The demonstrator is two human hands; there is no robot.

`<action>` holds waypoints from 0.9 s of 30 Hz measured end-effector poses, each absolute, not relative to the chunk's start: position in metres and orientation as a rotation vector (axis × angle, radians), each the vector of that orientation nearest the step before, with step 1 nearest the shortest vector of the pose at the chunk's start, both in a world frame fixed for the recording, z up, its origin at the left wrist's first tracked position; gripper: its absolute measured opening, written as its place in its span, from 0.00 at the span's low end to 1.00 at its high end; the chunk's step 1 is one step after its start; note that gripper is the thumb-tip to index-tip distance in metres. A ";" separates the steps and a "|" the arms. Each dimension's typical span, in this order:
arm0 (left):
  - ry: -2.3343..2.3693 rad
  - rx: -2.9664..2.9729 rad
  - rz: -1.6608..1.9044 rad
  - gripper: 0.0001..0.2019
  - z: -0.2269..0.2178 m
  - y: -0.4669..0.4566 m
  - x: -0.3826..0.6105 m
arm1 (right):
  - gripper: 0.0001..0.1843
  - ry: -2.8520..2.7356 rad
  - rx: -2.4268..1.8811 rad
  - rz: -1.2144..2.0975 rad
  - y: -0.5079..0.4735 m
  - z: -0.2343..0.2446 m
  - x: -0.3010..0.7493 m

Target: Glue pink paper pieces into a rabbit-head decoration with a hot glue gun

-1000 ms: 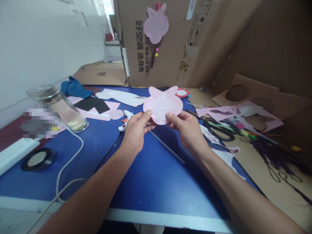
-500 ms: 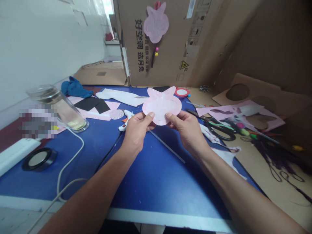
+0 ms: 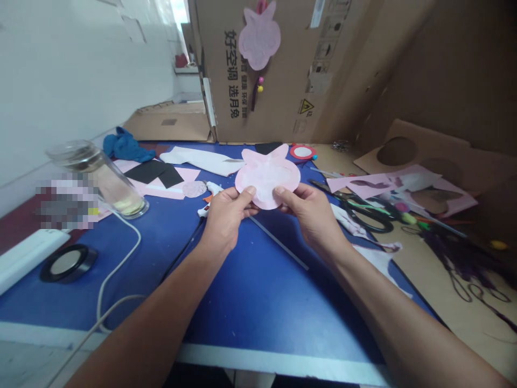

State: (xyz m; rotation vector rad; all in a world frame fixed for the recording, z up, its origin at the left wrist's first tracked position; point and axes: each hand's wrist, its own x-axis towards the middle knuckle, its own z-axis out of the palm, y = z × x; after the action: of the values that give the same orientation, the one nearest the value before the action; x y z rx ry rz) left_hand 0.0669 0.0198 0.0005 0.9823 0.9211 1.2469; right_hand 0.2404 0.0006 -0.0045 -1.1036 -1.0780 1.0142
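Note:
I hold a pink rabbit-shaped paper cutout [image 3: 267,175] with both hands above the blue table [image 3: 250,302]. My left hand [image 3: 226,215] pinches its lower left edge, thumb on top. My right hand [image 3: 309,213] pinches its lower right edge the same way. The cutout has two ears pointing away from me and a paler round centre. A white glue gun [image 3: 210,191] lies on the table just behind my left hand, its black cord running toward me.
A glass jar [image 3: 100,178] stands at left with a black tape roll [image 3: 67,263] and a white cable [image 3: 117,258] nearby. Scissors [image 3: 363,210], pink paper scraps [image 3: 388,186] and dark thread [image 3: 464,258] lie at right. A cardboard box [image 3: 283,70] with a similar pink rabbit [image 3: 259,36] stands behind.
The cutout and both hands have shifted very slightly; the grip is the same.

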 end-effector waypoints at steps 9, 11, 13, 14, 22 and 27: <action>0.912 0.936 1.237 0.18 0.003 0.020 0.067 | 0.18 -1.053 -1.103 1.004 0.003 -0.006 0.241; 0.924 0.957 1.230 0.19 0.002 0.019 0.067 | 0.18 -1.059 -1.107 1.001 0.003 -0.006 0.241; 0.933 0.980 1.220 0.19 0.002 0.019 0.067 | 0.17 -1.064 -1.112 0.997 0.002 -0.006 0.241; 0.935 0.982 1.218 0.20 0.002 0.019 0.067 | 0.17 -1.065 -1.114 0.996 0.002 -0.006 0.241; 0.895 0.910 1.321 0.24 0.004 0.020 0.065 | 0.18 -1.043 -1.126 0.985 0.000 -0.003 0.241; 0.902 0.990 1.299 0.20 0.001 0.021 0.065 | 0.18 -1.042 -1.118 0.986 0.000 -0.003 0.241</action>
State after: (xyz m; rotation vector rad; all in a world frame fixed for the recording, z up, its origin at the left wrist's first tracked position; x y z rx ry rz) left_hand 0.0654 0.0209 0.0011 0.9897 0.9021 1.2986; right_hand 0.2407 0.0001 -0.0027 -1.1177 -1.0422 0.9862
